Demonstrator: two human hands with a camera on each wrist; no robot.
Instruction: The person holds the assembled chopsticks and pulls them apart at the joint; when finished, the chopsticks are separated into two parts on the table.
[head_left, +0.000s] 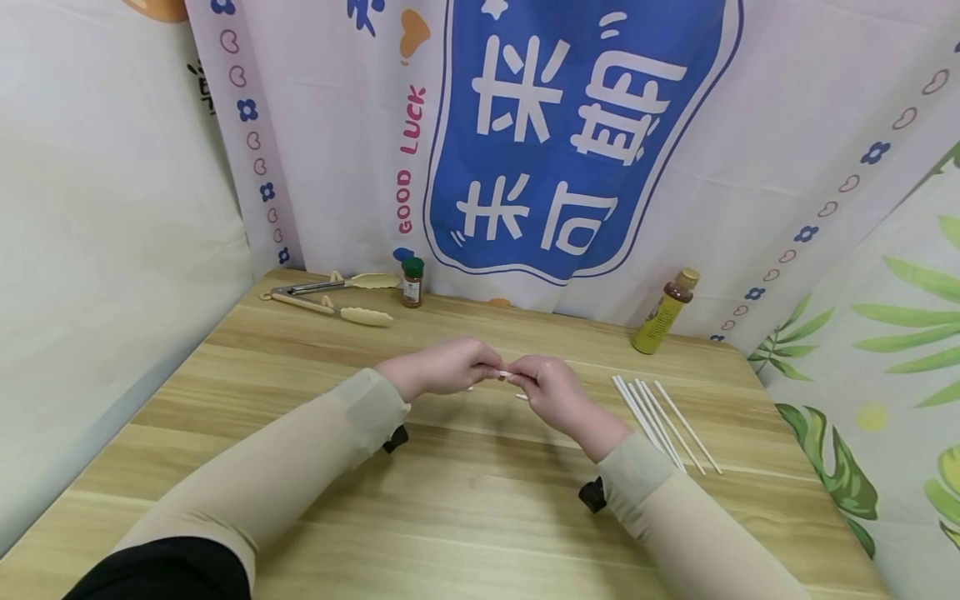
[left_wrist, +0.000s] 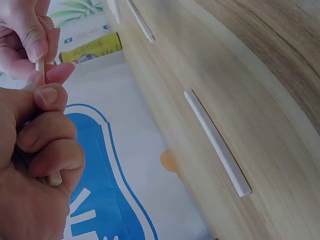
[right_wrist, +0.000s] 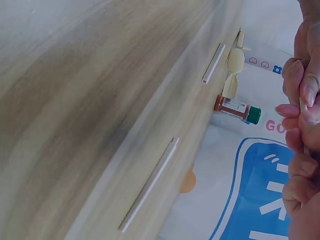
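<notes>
My left hand [head_left: 442,367] and right hand [head_left: 553,392] meet above the middle of the table. Between them they pinch a thin white stick [head_left: 506,373], one hand at each side, fingers curled round it. In the left wrist view a stick end [left_wrist: 54,179] pokes out below the left hand's curled fingers; most of the stick is hidden by the fingers. Two short white sticks lie apart on the table beyond the hands; the right wrist view shows a nearer stick [right_wrist: 149,185] and a farther stick [right_wrist: 214,64].
Several long white sticks [head_left: 651,421] lie side by side on the table's right. A yellow bottle [head_left: 658,317] stands at the back right. Tongs [head_left: 330,302] and a green-capped spice jar [head_left: 412,283] are at the back left, before a printed cloth [head_left: 337,167].
</notes>
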